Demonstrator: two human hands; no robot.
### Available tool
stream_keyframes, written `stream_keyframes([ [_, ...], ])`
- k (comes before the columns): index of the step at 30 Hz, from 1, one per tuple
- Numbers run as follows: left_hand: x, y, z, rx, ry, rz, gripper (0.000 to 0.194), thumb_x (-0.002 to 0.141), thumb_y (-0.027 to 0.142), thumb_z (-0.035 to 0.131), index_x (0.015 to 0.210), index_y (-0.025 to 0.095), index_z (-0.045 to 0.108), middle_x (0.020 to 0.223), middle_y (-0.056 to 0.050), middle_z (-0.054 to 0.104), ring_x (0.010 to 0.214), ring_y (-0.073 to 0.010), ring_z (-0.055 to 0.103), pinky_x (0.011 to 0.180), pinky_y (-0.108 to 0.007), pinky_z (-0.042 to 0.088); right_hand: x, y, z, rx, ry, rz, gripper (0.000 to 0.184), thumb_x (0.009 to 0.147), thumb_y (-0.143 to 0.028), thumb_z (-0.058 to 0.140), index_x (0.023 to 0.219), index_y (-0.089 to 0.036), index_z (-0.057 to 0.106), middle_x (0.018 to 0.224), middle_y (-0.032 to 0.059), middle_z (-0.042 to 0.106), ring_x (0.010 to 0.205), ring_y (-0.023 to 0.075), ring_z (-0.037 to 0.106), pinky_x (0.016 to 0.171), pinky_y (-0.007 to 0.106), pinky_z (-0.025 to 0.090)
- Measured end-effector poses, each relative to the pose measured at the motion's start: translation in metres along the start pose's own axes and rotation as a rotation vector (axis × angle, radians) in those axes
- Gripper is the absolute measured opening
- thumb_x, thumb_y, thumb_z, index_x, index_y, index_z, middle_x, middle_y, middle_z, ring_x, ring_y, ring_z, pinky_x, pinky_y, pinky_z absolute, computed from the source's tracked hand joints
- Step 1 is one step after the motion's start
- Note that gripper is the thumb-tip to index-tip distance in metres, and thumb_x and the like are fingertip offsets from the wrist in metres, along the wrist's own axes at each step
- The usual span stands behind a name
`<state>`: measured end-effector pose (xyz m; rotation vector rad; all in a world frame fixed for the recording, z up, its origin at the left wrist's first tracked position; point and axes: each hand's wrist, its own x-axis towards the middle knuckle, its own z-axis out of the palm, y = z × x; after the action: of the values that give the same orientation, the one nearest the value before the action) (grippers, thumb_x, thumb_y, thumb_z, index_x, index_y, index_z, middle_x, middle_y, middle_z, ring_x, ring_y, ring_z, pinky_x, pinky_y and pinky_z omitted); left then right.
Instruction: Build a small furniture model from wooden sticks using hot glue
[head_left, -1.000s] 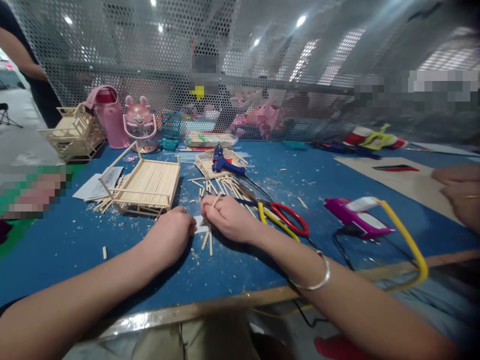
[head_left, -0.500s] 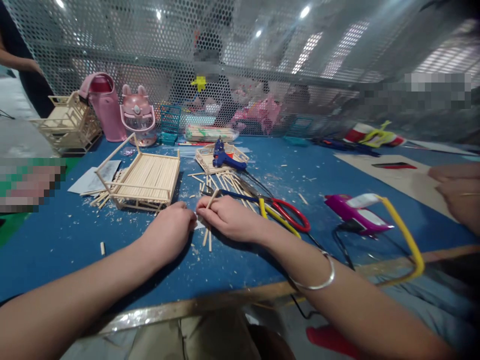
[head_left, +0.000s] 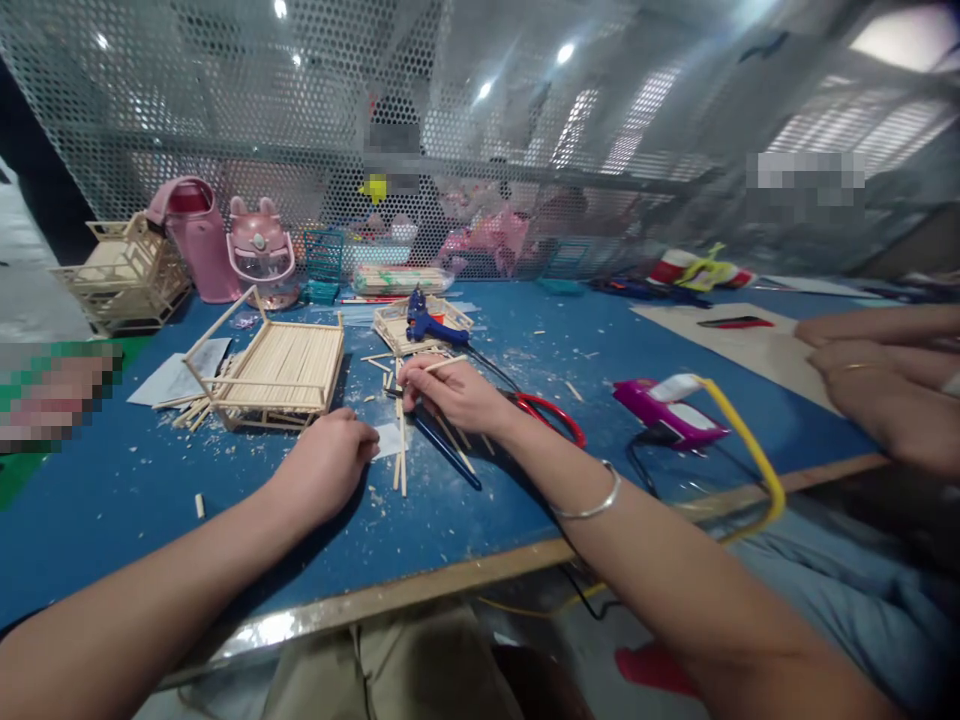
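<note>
My left hand (head_left: 336,458) rests low over the table with its fingers curled together. Its fingertips meet the left edge of a small white paper piece (head_left: 388,441), and whether anything is pinched in them is hidden. My right hand (head_left: 456,392) is closed on a thin wooden stick (head_left: 448,363), which points out to the right over the knuckles. Under that hand lies a dark blue-handled tool (head_left: 448,452), slanting toward me; its kind is unclear. Two loose sticks (head_left: 400,460) lie between my hands. Left of them stands a stick-built frame (head_left: 289,360) with a slatted floor and a raised rail.
A blue glue gun (head_left: 435,325) rests on a small stick tray (head_left: 390,325). Red-handled pliers or scissors (head_left: 559,415) lie right of my right hand. Farther right is a purple tool (head_left: 667,412) with a yellow cord. Pink bottles (head_left: 259,250) stand at the back. Another person's arms (head_left: 877,370) are at right.
My right hand has moved away from my left and slightly farther back, and its stick has tipped from upright to nearly level. The dark blue-handled tool now slants toward me. The view has shifted.
</note>
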<state>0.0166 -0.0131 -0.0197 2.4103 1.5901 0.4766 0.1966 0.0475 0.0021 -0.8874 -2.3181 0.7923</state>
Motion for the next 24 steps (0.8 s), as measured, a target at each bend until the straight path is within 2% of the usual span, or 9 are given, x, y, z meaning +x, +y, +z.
stream_keyframes([
  [3, 0.000, 0.000, 0.000, -0.001, -0.005, -0.003, 0.025, 0.082, 0.019, 0.044, 0.087, 0.016, 0.069, 0.080, -0.007, 0.061, 0.076, -0.0178, 0.057, 0.074, -0.028, 0.043, -0.002, -0.001, -0.004, -0.324, 0.023, -0.055, 0.014, 0.081, -0.029, 0.044, 0.076, -0.017, 0.047, 0.067, 0.0001, 0.052, 0.059, 0.0108, 0.042, 0.057, 0.023, 0.030],
  [6, -0.001, 0.001, -0.001, 0.005, -0.014, 0.000, 0.026, 0.082, 0.020, 0.044, 0.087, 0.016, 0.069, 0.080, -0.007, 0.060, 0.075, -0.0178, 0.057, 0.072, -0.029, 0.042, -0.006, -0.003, -0.005, -0.472, -0.094, -0.032, 0.012, 0.068, -0.021, 0.053, 0.073, -0.018, 0.043, 0.065, -0.0015, 0.047, 0.057, 0.0109, 0.037, 0.054, 0.022, 0.025],
  [9, -0.001, 0.002, -0.002, 0.006, -0.016, -0.003, 0.027, 0.082, 0.020, 0.042, 0.087, 0.016, 0.069, 0.079, -0.007, 0.060, 0.074, -0.0175, 0.056, 0.071, -0.029, 0.042, -0.008, 0.000, -0.008, -0.492, -0.148, 0.025, 0.013, 0.065, -0.014, 0.050, 0.072, -0.019, 0.040, 0.063, -0.0021, 0.045, 0.056, 0.0109, 0.035, 0.052, 0.022, 0.024],
  [14, -0.001, 0.001, -0.001, -0.011, -0.014, 0.002, 0.028, 0.082, 0.019, 0.042, 0.087, 0.015, 0.069, 0.079, -0.007, 0.060, 0.075, -0.0170, 0.056, 0.073, -0.028, 0.042, -0.006, 0.007, -0.018, -0.572, -0.046, 0.114, 0.011, 0.065, -0.010, 0.047, 0.072, -0.018, 0.042, 0.065, -0.0002, 0.047, 0.058, 0.0116, 0.036, 0.055, 0.023, 0.025],
  [17, -0.001, 0.001, 0.000, -0.008, -0.008, 0.005, 0.027, 0.082, 0.019, 0.042, 0.088, 0.015, 0.068, 0.079, -0.007, 0.060, 0.074, -0.0170, 0.056, 0.072, -0.029, 0.042, -0.006, -0.002, -0.013, -0.475, -0.058, -0.019, 0.009, 0.069, -0.013, 0.047, 0.076, -0.018, 0.044, 0.071, 0.0010, 0.051, 0.062, 0.0124, 0.040, 0.058, 0.023, 0.029],
  [20, -0.001, 0.001, 0.000, 0.011, 0.001, 0.007, 0.026, 0.082, 0.019, 0.043, 0.088, 0.015, 0.068, 0.079, -0.007, 0.060, 0.073, -0.0173, 0.056, 0.071, -0.029, 0.043, -0.005, -0.011, -0.002, -0.355, -0.169, -0.168, 0.010, 0.072, -0.011, 0.044, 0.080, -0.017, 0.046, 0.076, 0.0019, 0.054, 0.066, 0.0125, 0.044, 0.060, 0.022, 0.031],
  [24, -0.001, 0.002, -0.001, 0.027, 0.005, 0.002, 0.025, 0.082, 0.018, 0.044, 0.087, 0.016, 0.068, 0.079, -0.007, 0.060, 0.073, -0.0172, 0.056, 0.071, -0.029, 0.043, -0.005, -0.008, 0.001, -0.402, -0.221, -0.126, 0.004, 0.074, -0.015, 0.048, 0.078, -0.016, 0.047, 0.068, 0.0006, 0.052, 0.059, 0.0114, 0.041, 0.054, 0.022, 0.027],
])
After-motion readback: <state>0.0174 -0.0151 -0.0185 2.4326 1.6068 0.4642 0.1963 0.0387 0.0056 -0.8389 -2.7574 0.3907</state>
